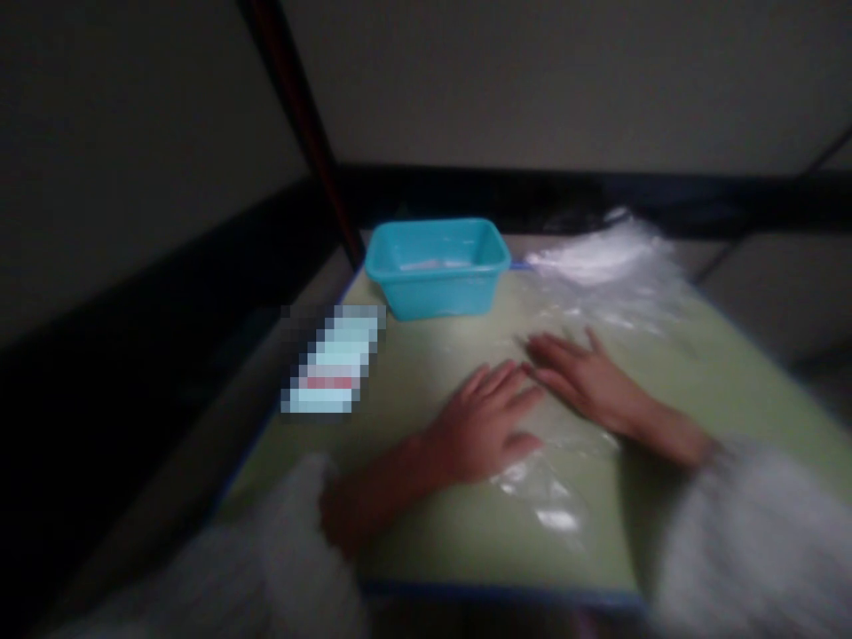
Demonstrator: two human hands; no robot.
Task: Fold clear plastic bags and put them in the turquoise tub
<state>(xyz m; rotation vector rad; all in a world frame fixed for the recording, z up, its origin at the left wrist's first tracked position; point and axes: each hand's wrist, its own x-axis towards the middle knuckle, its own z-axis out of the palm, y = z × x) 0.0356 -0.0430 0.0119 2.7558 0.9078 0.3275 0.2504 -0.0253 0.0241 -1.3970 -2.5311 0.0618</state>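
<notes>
A clear plastic bag [556,506] lies flat on the green tabletop, its shiny folds showing below my hands. Across it rests my left hand [485,426], palm down with the fingers stretched out and the thumb apart. My right hand [592,382] is also palm down, fingers extended to the left and the thumb raised. The fingertips of both hands come close together near the middle of the table; whether they touch is too blurred to tell. Neither hand grips anything that I can see.
A turquoise plastic basin [439,293] stands at the table's far left. Crumpled clear plastic bags [612,266] are piled at the far right. A pixelated flat item [336,364] lies along the left edge. The green table [432,550] has a blue rim; walls stand behind it.
</notes>
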